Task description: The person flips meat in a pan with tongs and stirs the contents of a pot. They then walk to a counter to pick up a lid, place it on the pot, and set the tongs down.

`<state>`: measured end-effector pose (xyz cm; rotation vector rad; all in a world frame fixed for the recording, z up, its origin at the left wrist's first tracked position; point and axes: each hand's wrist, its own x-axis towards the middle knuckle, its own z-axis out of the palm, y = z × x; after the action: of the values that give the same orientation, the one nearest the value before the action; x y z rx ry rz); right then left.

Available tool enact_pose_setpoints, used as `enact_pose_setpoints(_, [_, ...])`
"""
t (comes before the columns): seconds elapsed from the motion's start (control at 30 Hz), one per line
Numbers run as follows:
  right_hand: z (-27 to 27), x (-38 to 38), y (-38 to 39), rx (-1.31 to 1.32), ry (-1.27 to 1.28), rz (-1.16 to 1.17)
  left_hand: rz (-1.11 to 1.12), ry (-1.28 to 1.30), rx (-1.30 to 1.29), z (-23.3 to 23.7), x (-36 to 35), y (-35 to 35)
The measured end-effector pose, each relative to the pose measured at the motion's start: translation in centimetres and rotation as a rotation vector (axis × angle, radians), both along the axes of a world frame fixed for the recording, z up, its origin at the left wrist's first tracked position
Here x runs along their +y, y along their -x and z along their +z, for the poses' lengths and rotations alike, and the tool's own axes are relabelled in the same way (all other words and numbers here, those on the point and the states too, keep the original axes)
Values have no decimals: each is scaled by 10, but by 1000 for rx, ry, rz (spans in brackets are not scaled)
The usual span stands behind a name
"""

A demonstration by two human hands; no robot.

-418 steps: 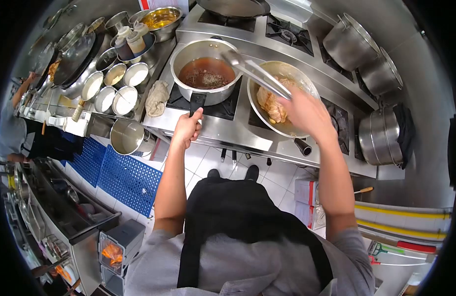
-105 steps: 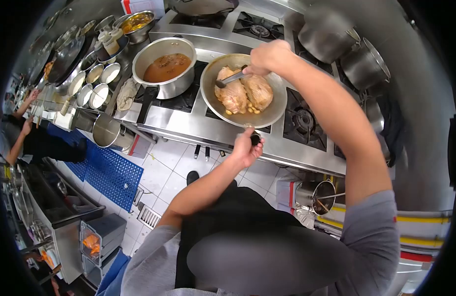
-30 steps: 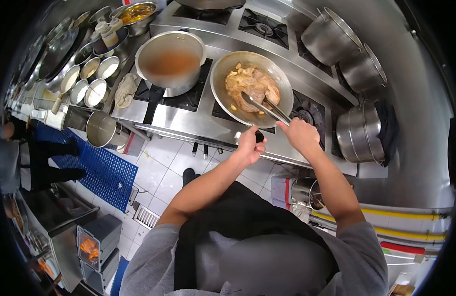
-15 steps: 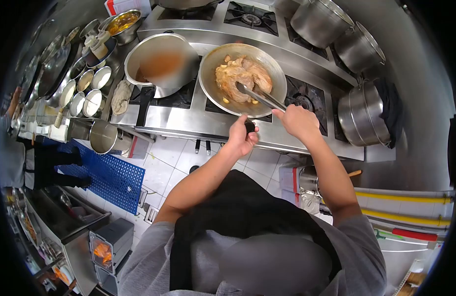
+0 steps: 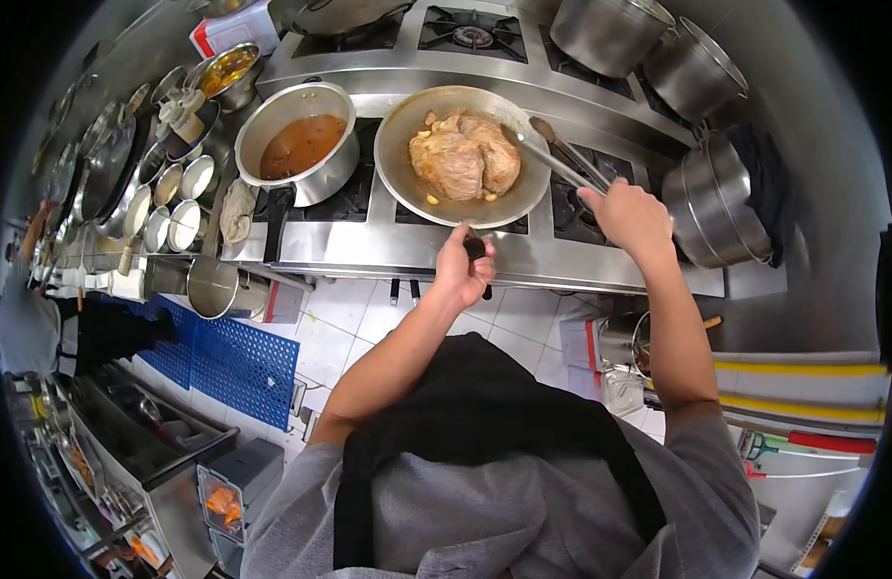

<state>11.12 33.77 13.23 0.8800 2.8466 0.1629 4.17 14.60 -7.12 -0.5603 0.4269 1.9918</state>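
Observation:
My left hand (image 5: 464, 266) is wrapped round the dark handle of a wide frying pan (image 5: 393, 159) on the stove. Browned meat pieces (image 5: 451, 162) lie in the pan with several garlic cloves around them. In my right hand (image 5: 631, 220) is a pair of metal tongs (image 5: 571, 172), held over the pan's right rim. The tong tips are spread apart, with nothing between them.
Left of the pan stands a pot of brown sauce (image 5: 306, 145), its black handle pointing toward me. Tall steel pots (image 5: 708, 212) line the right side. A folded cloth (image 5: 238, 210) and small containers (image 5: 183, 224) sit at left. Another person (image 5: 41, 328) stands far left.
My right hand has moved right, lifting the tongs off the meat, and their tips have spread. My left hand stays on the pan handle. The view has shifted slightly.

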Motion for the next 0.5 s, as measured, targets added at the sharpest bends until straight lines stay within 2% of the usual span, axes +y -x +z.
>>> enact_pose_setpoints(0.2, [-27,-6,6,-96,58,85,9,39,53,0,0,-1])
enact_pose_setpoints(0.33, [-26,-12,5,-189,35,114,-22,8,41,1,-3,-1])
enact_pose_setpoints(0.5, [-69,-9,12,-106,40,110,-17,-2,25,1,-1,-1])
